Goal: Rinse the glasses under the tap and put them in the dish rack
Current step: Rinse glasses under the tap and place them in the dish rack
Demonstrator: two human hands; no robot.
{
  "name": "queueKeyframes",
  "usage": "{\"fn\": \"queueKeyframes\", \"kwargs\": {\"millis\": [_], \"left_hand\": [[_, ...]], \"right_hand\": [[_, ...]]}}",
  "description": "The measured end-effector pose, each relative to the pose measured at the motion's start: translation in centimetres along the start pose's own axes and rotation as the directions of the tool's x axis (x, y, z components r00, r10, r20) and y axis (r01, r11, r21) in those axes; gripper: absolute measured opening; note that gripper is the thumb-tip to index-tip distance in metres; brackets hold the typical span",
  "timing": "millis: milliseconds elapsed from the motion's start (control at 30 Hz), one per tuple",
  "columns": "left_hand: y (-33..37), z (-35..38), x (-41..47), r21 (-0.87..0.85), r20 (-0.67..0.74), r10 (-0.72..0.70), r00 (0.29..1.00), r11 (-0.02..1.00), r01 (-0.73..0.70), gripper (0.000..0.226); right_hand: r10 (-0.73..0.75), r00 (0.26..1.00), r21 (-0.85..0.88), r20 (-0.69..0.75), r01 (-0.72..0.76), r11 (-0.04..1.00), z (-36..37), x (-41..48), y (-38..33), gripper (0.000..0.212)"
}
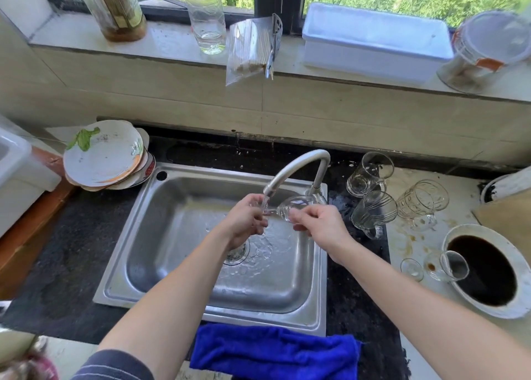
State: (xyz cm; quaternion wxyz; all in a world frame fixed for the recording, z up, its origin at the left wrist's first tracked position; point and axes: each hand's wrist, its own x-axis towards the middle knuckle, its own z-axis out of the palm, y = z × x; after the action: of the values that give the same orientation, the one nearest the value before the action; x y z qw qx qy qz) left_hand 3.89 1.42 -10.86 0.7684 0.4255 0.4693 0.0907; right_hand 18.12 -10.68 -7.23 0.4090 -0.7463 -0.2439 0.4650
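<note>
Holding a glass (290,205) sideways under the running tap (298,163), left-hand grip (244,221) and right-hand grip (321,225) both clamp it.

A home kitchen: steel sink (161,253) with tap (298,164), stacked plates (106,155), glasses (373,175) on the counter (71,244), window above.

Dark speckled table (71,250), steel sink (120,264) set in. Plate stack (106,155) back left. Three glass mugs (373,213) clustered right of sink. White-rimmed bowl (477,230) far right, two small glasses (411,269) beside. Blue cloth (273,351) at front edge.
</note>
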Motion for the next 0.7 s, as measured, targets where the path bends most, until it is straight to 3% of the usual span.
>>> {"fn": "queueKeyframes", "kwargs": {"millis": [133, 200, 267, 333, 400, 467, 567, 700], "left_hand": [[0.2, 0.3, 0.0, -0.108, 0.033, 0.026, 0.999, 0.994, -0.022, 0.013], [0.0, 0.2, 0.1, -0.201, 0.034, 0.021, 0.999, 0.980, -0.014, 0.008], [0.0, 0.4, -0.1, -0.397, 0.072, 0.017, 0.997, 0.918, 0.013, 0.003], [0.1, 0.9, -0.6, -0.543, 0.145, 0.031, 0.989, 0.838, 0.053, 0.013], [0.1, 1.5, -0.7, -0.529, 0.185, 0.043, 0.982, 0.847, 0.063, 0.018], [0.3, 2.0, -0.5, -0.429, 0.136, 0.018, 0.991, 0.902, 0.043, 0.014], [0.7, 2.4, -0.4, -0.331, 0.042, -0.015, 0.999, 0.943, 0.028, 0.011], [0.8, 2.3, -1.0, -0.331, 0.143, -0.007, 0.990, 0.942, 0.054, 0.015]], "right_hand": [[0.354, 0.935, 0.358, 0.001, -0.330, 0.873, -0.3, 0.3, 0.2, 0.030], [0.419, 0.908, 0.421, 0.012, -0.385, 0.821, -0.1, 0.4, 0.8, 0.029], [0.473, 0.880, 0.449, 0.035, -0.437, 0.779, 0.3, 0.7, 1.9, 0.029], [0.544, 0.834, 0.503, 0.095, -0.512, 0.697, 0.8, 0.9, 3.0, 0.029], [0.588, 0.796, 0.536, 0.146, -0.563, 0.629, 1.0, 1.2, 3.8, 0.031], [0.587, 0.786, 0.527, 0.193, -0.588, 0.614, 1.4, 1.0, 4.2, 0.033], [0.576, 0.791, 0.489, 0.206, -0.593, 0.640, 2.1, 0.6, 4.4, 0.043], [0.567, 0.814, 0.400, 0.126, -0.565, 0.722, 2.0, 0.6, 4.2, 0.050]]}}
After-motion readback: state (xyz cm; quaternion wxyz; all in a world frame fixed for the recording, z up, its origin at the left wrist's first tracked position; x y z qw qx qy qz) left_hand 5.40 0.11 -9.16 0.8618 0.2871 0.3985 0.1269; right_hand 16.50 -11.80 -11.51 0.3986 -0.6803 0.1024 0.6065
